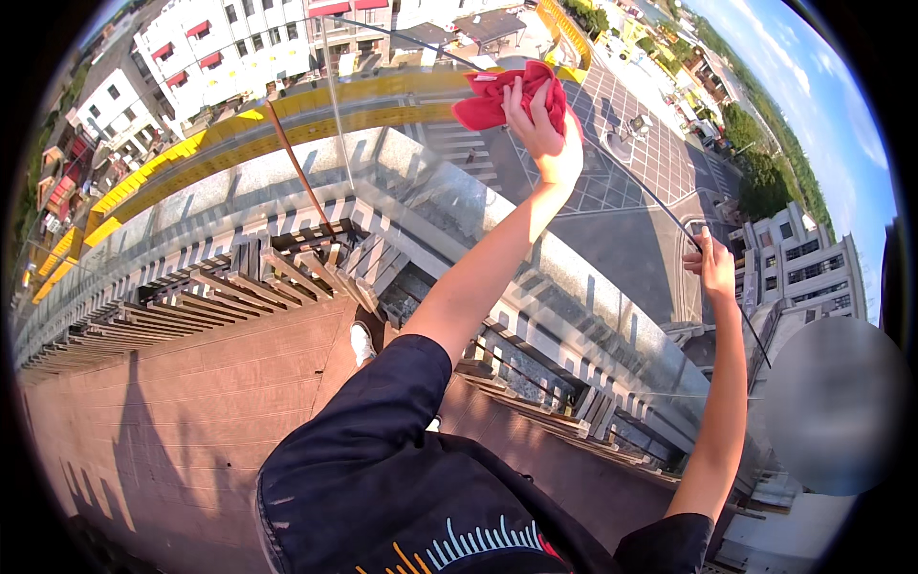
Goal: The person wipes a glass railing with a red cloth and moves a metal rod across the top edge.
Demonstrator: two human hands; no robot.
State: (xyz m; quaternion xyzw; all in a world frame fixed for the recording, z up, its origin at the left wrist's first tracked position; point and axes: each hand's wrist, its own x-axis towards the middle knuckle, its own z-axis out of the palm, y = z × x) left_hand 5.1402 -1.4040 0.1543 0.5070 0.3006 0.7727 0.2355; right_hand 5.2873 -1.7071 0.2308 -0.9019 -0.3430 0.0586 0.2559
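Note:
A crumpled red cloth [495, 97] is bunched in my left hand [549, 140], with the fingers bent over it. The cloth lies against a clear glass balustrade panel [459, 215], close to its upper edge. Lower and to the right, my right hand [711, 265] grips the dark top edge [656, 201] of the glass. Its fingertips are partly hidden at the edge. My left arm is stretched out across the panel.
Slatted wooden fencing [208, 298] lines the plank deck [237, 402] inside the glass. A thin brown post [297, 165] leans near the corner. Beyond and far below lie a paved street crossing [602, 172], yellow barriers [172, 158] and white buildings [222, 43].

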